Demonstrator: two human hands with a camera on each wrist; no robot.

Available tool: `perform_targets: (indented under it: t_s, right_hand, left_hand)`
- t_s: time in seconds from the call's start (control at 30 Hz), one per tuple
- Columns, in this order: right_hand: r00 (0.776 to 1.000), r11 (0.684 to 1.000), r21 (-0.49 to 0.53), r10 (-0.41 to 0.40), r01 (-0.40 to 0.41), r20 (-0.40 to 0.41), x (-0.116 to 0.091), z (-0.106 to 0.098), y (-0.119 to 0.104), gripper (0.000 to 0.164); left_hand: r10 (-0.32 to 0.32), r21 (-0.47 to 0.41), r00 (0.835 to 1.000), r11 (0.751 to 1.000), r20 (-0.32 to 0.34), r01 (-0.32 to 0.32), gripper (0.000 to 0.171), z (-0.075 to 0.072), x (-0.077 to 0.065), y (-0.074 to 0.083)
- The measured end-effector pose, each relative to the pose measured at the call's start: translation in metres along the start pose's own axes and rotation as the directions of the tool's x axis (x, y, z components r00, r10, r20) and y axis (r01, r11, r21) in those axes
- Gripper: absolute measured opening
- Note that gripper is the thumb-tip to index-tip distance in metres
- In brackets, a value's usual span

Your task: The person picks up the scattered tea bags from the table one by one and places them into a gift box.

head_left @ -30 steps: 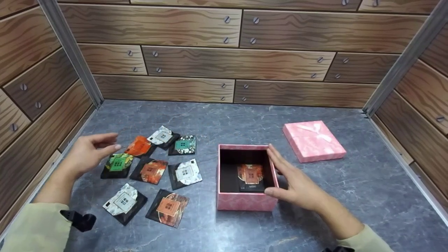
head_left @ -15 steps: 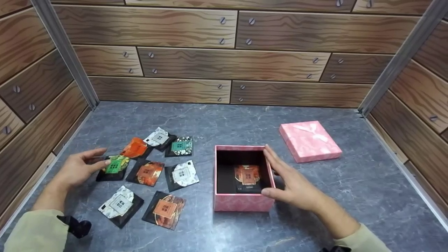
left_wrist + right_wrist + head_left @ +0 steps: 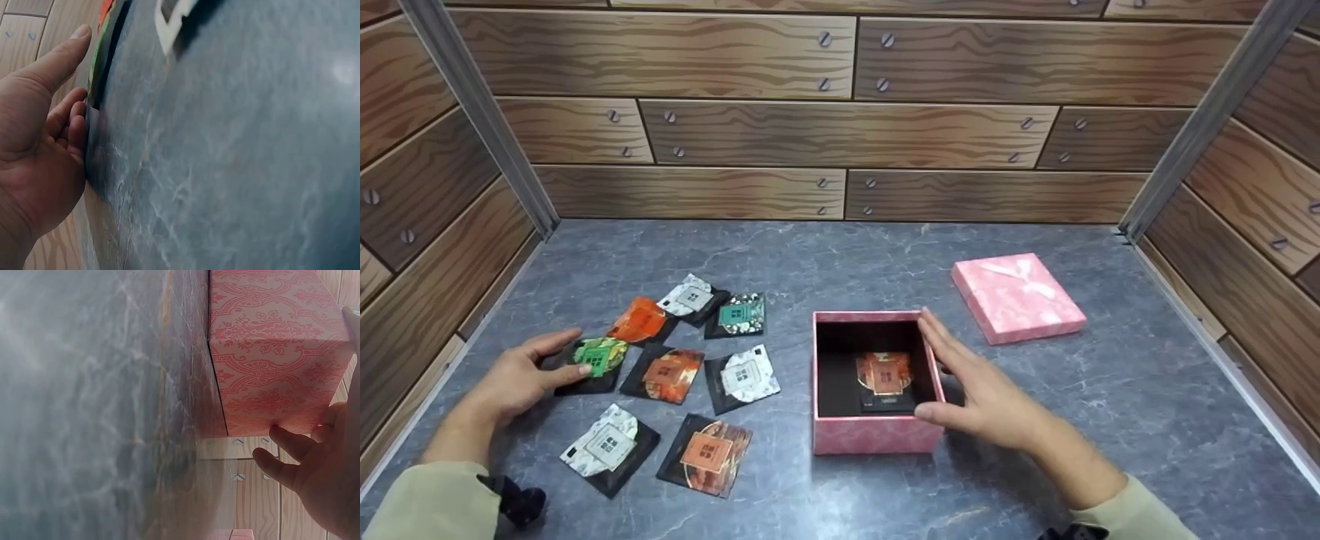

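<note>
My left hand (image 3: 521, 373) is at a black sachet with a green label (image 3: 596, 358), at the left of the group. Its thumb overlaps the label in the head view, and the index finger reaches along the far-left side. In the left wrist view, a gap parts the thumb (image 3: 59, 62) from the other fingers, which lie low beside the sachet edge. My right hand (image 3: 986, 394) rests against the right side of an uncovered pink box (image 3: 877, 436), fingers along the rim and thumb at the near corner. Inside the dark box lies one orange-labelled sachet (image 3: 885, 379).
Several more sachets lie spread between my left hand and the box, among them a bright orange one (image 3: 637, 321), a teal one (image 3: 740, 315) and a white one (image 3: 610, 446). The pink lid (image 3: 1020, 298) with its bow sits behind the right hand. Wood-patterned walls enclose the table.
My left hand has come down and nearer to me, from above the orange and green sachets to the green one. The right hand stays on the box. The view has shifted slightly.
</note>
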State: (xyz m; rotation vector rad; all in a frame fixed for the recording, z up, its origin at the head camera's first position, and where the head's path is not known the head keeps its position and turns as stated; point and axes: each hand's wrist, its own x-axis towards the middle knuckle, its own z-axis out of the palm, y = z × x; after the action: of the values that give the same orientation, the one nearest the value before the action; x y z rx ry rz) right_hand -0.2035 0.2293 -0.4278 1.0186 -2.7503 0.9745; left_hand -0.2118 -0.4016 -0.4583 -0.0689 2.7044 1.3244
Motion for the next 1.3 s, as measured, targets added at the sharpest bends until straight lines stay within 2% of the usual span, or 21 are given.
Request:
perform_targets:
  t_s: [0.33,0.57,0.83,1.3]
  right_hand:
    - [1.0,1.0,0.007,-0.006,0.006,0.0,0.001,-0.0007,-0.0043,0.106]
    - [1.0,1.0,0.006,-0.005,0.005,0.0,0.0009,0.0002,-0.0047,0.107]
    - [0.999,0.999,0.024,-0.038,0.038,-0.014,0.0015,0.0019,-0.0011,0.106]
    - [1.0,1.0,0.015,-0.017,0.017,-0.018,-0.0006,0.0021,-0.0003,0.106]
  left_hand:
    - [0.041,0.071,0.999,0.997,0.001,-0.041,0.094,-0.001,-0.0043,-0.0064]
    - [0.046,0.113,0.999,0.993,0.01,-0.047,0.095,-0.0003,-0.0058,-0.0083]
    - [0.073,0.132,0.997,0.989,-0.002,-0.072,0.09,0.0019,-0.0037,-0.0061]
    - [0.05,0.105,0.999,0.993,0.009,-0.051,0.092,0.0012,-0.0023,-0.005]
